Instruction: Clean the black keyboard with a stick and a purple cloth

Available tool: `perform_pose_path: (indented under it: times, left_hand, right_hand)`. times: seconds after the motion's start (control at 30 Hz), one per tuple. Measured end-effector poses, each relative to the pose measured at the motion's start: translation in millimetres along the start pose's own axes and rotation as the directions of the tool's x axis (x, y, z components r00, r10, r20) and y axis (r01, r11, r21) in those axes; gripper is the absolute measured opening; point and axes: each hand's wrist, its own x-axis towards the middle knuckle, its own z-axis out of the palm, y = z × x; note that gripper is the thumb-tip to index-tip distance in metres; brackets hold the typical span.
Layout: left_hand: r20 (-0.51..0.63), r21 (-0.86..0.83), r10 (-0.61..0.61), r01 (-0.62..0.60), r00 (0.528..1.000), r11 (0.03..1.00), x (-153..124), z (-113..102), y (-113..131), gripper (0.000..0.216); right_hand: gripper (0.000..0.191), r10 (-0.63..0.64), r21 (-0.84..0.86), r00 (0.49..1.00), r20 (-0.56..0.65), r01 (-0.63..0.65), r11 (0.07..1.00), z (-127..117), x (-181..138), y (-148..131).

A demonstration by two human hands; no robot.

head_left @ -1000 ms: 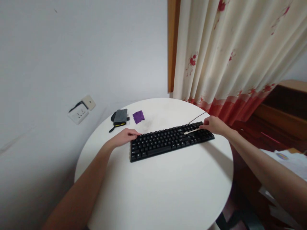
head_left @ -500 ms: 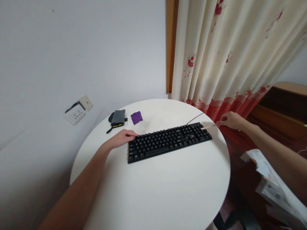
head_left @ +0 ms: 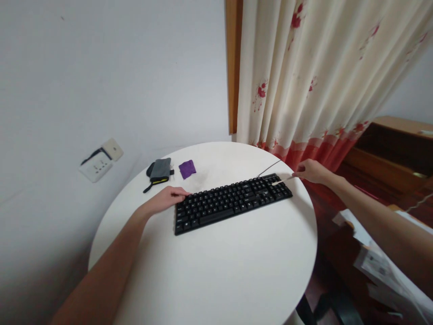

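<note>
Clearly, in the head view, a black keyboard [head_left: 230, 201] lay slantwise on a round white table [head_left: 209, 266]; the left hand [head_left: 167, 197] had its fingers at the far left corner, though whether they gripped or merely pressed, I couldn't tell; the right hand [head_left: 311, 171], just off the right end, pinched a slim pale stick [head_left: 284, 180], its tip at the number keys, contact uncertain; towards the wall lay a purple cloth [head_left: 187, 169] and a grey pouch [head_left: 160, 170]; to my eye, good work called for a light pinch, a low slant and short strokes between keys, the left hand steadying that corner.
</note>
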Motion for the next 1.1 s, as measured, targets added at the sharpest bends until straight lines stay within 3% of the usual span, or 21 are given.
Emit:
perform_pose_path:
  times: [0.27, 0.5, 0.8, 1.1]
  left_hand:
    - [-0.014, -0.03, -0.003, 0.003, 1.0, 1.0, -1, 0, 1, 0.03]
    - [-0.017, -0.044, -0.023, 0.023, 1.0, 0.999, -2, 0, 6, 0.031]
    - [-0.011, -0.032, 0.005, -0.005, 1.0, 0.999, -1, 1, 3, 0.031]
    - [-0.021, -0.049, -0.002, 0.001, 1.0, 0.999, -2, 2, 2, 0.03]
  right_hand:
    - [0.025, 0.012, 0.056, 1.0, 0.025, -0.014, 0.998, 5, 1, 13]
    - [0.03, -0.049, 0.123, 0.996, 0.068, 0.041, 0.992, 18, 3, -17]
    - [0.027, -0.176, 0.051, 0.983, 0.054, 0.174, 0.983, 31, -1, -66]
    - [0.033, -0.186, 0.038, 0.979, 0.087, 0.184, 0.982, 34, -8, -66]
